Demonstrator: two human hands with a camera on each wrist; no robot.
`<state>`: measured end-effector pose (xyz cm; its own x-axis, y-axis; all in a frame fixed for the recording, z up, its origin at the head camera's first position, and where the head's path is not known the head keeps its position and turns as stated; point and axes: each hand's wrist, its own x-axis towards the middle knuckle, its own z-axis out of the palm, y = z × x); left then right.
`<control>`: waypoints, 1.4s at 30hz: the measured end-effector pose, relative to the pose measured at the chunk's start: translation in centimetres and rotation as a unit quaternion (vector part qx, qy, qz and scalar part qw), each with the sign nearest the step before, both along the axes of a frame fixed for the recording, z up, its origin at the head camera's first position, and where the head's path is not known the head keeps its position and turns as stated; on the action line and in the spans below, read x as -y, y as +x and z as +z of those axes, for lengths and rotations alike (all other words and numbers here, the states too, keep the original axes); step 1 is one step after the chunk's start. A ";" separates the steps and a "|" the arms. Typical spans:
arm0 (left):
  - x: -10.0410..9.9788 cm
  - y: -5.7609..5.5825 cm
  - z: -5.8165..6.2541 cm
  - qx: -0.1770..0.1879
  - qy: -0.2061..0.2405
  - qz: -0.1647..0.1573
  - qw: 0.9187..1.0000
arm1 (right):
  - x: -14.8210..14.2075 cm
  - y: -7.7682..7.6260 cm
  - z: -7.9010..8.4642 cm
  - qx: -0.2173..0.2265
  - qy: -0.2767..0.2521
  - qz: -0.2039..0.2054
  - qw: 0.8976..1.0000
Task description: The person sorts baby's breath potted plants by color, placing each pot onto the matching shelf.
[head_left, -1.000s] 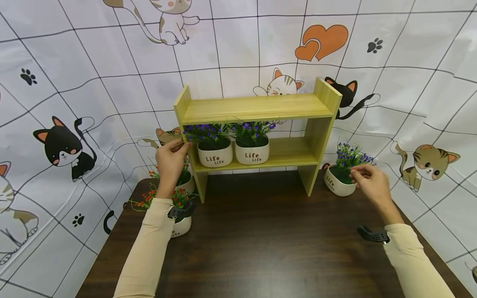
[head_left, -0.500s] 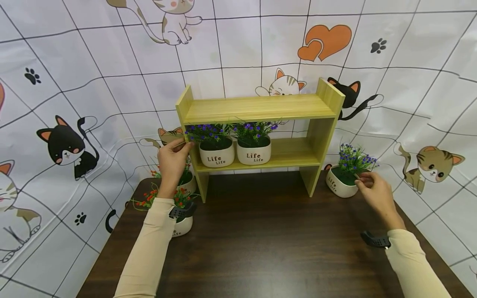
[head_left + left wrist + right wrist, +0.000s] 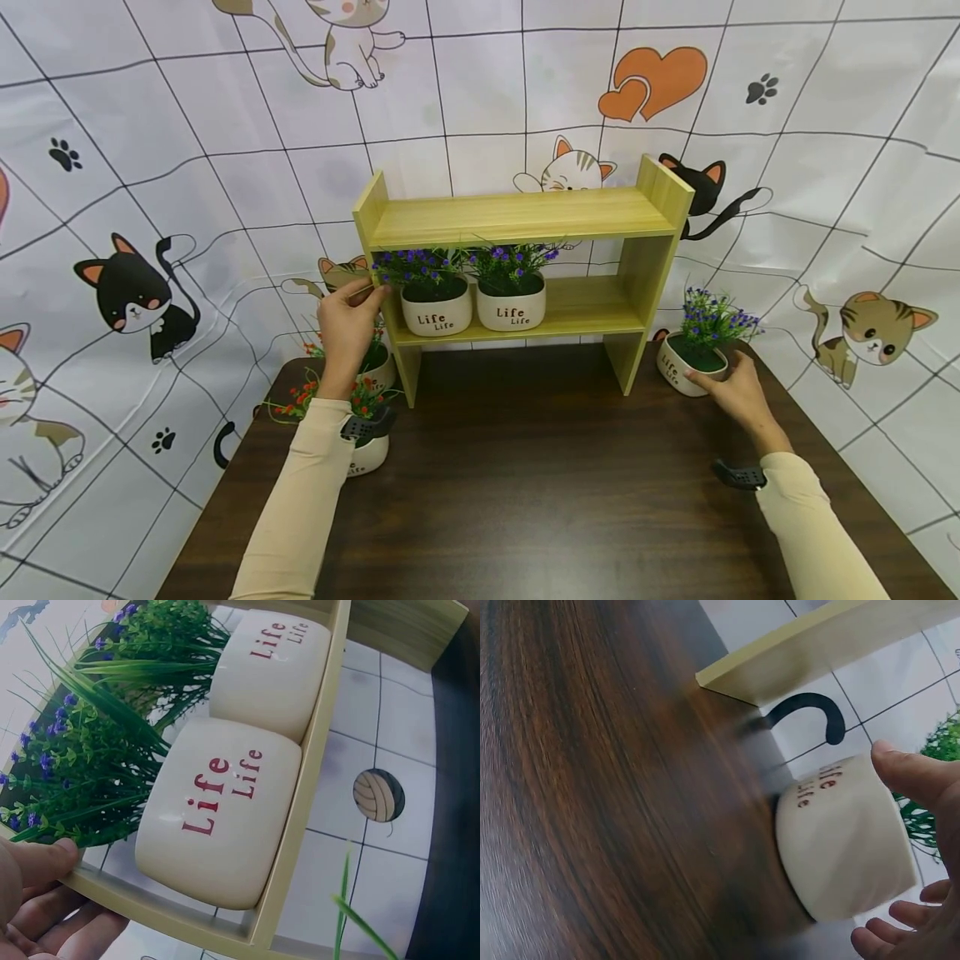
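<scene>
My left hand (image 3: pixel 347 323) grips the left side panel of a light wooden shelf (image 3: pixel 517 218), the thumb on its front edge and the fingers behind. Just beside that hand, two white pots of purple flowers (image 3: pixel 437 310) stand on the middle board, both printed "Life Life". My right hand (image 3: pixel 738 390) is at another white flower pot (image 3: pixel 678 372) on the table at the right. In the right wrist view its thumb (image 3: pixel 907 771) is right at the rim of the pot (image 3: pixel 847 844), and the loosely bent fingers lie along the opposite side.
Two pots with red flowers (image 3: pixel 367 457) stand on the dark wooden table (image 3: pixel 525 500) left of the shelf, partly hidden by my left arm. A white wall sheet with cat drawings (image 3: pixel 480 100) rises behind the table. The shelf's right panel (image 3: pixel 651 275) stands near the right pot.
My right hand has gone from pinched fingers above the right pot's foliage to spread round its rim. The left hand stays on the shelf panel; the view shifted slightly.
</scene>
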<state>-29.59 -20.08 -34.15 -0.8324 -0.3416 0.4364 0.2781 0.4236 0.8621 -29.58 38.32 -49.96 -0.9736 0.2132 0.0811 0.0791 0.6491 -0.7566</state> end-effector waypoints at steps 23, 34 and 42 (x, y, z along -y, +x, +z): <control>0.1 -0.2 -0.2 -0.002 -0.005 0.002 1.000 | 1.7 -1.3 -1.7 0.003 -0.008 -0.075 0.997; 0.1 0.1 -0.4 -0.001 -0.008 -0.003 1.000 | 2.0 -0.8 -1.6 0.015 -0.004 -0.103 0.995; 0.0 0.1 -0.2 0.003 -0.002 -0.004 1.000 | 2.4 0.5 -0.8 0.010 -0.021 -0.122 0.992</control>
